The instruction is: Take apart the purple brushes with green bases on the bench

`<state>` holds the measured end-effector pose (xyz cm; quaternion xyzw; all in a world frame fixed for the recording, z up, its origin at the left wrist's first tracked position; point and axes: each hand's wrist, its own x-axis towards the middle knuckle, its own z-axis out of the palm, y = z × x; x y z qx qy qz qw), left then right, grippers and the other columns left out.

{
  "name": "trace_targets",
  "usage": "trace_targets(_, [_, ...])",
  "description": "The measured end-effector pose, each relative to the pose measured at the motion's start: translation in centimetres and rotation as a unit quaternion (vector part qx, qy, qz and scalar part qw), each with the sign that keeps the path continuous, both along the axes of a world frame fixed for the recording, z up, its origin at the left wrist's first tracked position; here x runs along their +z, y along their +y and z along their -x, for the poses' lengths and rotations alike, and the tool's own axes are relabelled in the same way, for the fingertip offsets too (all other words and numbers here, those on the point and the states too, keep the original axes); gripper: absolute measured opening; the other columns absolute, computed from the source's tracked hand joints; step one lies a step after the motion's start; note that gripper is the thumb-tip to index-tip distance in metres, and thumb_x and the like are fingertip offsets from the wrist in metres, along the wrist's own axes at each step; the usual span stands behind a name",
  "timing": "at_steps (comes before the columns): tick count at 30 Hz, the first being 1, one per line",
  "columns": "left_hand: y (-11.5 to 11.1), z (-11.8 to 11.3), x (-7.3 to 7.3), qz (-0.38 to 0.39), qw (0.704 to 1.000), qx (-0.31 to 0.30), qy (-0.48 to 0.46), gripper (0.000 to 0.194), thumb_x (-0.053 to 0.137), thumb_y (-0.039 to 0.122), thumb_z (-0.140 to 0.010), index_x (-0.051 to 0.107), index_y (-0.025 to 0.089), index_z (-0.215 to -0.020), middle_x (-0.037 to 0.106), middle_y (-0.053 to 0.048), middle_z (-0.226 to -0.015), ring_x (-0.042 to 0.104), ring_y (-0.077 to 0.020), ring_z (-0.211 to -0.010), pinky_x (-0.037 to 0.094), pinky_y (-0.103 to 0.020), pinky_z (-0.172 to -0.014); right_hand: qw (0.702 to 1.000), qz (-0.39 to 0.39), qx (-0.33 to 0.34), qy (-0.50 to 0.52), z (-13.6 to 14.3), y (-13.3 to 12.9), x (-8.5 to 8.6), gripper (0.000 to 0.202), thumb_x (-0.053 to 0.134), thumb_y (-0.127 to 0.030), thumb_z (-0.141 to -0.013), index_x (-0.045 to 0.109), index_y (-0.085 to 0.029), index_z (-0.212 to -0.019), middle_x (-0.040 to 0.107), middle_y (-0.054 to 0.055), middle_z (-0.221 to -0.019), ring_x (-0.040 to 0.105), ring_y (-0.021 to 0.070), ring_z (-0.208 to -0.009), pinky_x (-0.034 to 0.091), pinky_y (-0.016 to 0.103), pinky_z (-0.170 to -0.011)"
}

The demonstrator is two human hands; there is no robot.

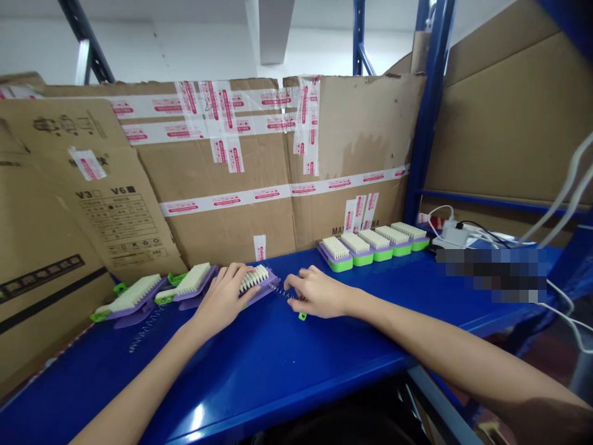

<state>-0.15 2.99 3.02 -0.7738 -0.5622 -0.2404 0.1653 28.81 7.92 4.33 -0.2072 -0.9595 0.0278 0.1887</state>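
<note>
My left hand [223, 298] is wrapped over a scrubbing brush [254, 279] with cream bristles and a purple base, keeping it on the blue tabletop. From the brush's right end a thin coil spring [279, 289] runs to the curled fingertips of my right hand [319, 293], which pinch its other end. Below those fingers a small green part [302, 316] pokes out; the rest of it is hidden. To the left lie two more brushes, one by my left wrist [194, 279] and another farther out [136, 293], both with purple and green pieces beside them.
Another coil spring [147, 327] lies on the blue table [259, 383] at left. Several green-and-purple brushes [374, 245] stand in a row at the back right. Taped cardboard [231, 173] walls the rear. A charger [456, 233] with cables sits right, near a blue post [428, 123].
</note>
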Motion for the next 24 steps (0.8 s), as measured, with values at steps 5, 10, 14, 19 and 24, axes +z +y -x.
trace_targets(5, [0.27, 0.39, -0.35, 0.021, 0.999, 0.023, -0.014, 0.045, 0.055, 0.058, -0.105, 0.059, 0.025, -0.134, 0.067, -0.010, -0.131, 0.064, -0.0341, -0.119, 0.049, -0.051, -0.106, 0.999, 0.015, -0.006, -0.041, -0.13, -0.05, 0.08, 0.024, 0.067, -0.032, -0.103, 0.066, -0.016, -0.120, 0.073, 0.006, -0.082, 0.063, 0.0307, -0.105, 0.036, 0.040, -0.091])
trace_targets(10, [0.24, 0.32, -0.53, 0.034, 0.997, 0.053, -0.047, 0.046, 0.057, 0.058, -0.102, 0.059, 0.023, -0.132, 0.068, -0.011, -0.129, 0.066, -0.0354, -0.123, 0.051, -0.052, -0.105, 0.998, 0.020, -0.012, -0.061, -0.26, -0.02, 0.23, 0.018, 0.065, -0.035, -0.105, 0.067, -0.018, -0.112, 0.071, 0.005, -0.081, 0.060, 0.0297, -0.102, 0.033, 0.038, -0.087])
trace_targets(14, [0.16, 0.16, -0.50, 0.046, 0.994, 0.071, -0.062, 0.045, 0.053, 0.057, -0.104, 0.059, 0.022, -0.131, 0.070, -0.012, -0.126, 0.067, -0.0358, -0.123, 0.051, -0.051, -0.104, 0.997, 0.014, -0.023, -0.067, -0.32, 0.00, 0.24, 0.019, 0.065, -0.038, -0.106, 0.067, -0.019, -0.109, 0.070, 0.005, -0.083, 0.058, 0.0285, -0.100, 0.031, 0.037, -0.085])
trace_targets(19, [0.13, 0.11, -0.28, 0.067, 0.991, 0.092, -0.072, 0.045, 0.050, 0.056, -0.105, 0.059, 0.021, -0.132, 0.072, -0.014, -0.128, 0.067, -0.0373, -0.123, 0.051, -0.052, -0.104, 0.998, 0.007, -0.031, -0.050, -0.40, 0.14, 0.15, 0.016, 0.069, -0.036, -0.104, 0.067, -0.020, -0.106, 0.072, 0.005, -0.091, 0.056, 0.0261, -0.098, 0.031, 0.037, -0.084])
trace_targets(24, [0.20, 0.15, -0.28, 0.057, 0.992, 0.080, -0.075, 0.040, 0.052, 0.052, -0.104, 0.061, 0.022, -0.129, 0.074, -0.012, -0.126, 0.067, -0.0360, -0.120, 0.051, -0.052, -0.104, 0.999, -0.011, -0.027, -0.043, -0.46, 0.29, 0.12, 0.016, 0.069, -0.033, -0.104, 0.066, -0.020, -0.111, 0.072, 0.007, -0.108, 0.055, 0.0259, -0.101, 0.032, 0.037, -0.084])
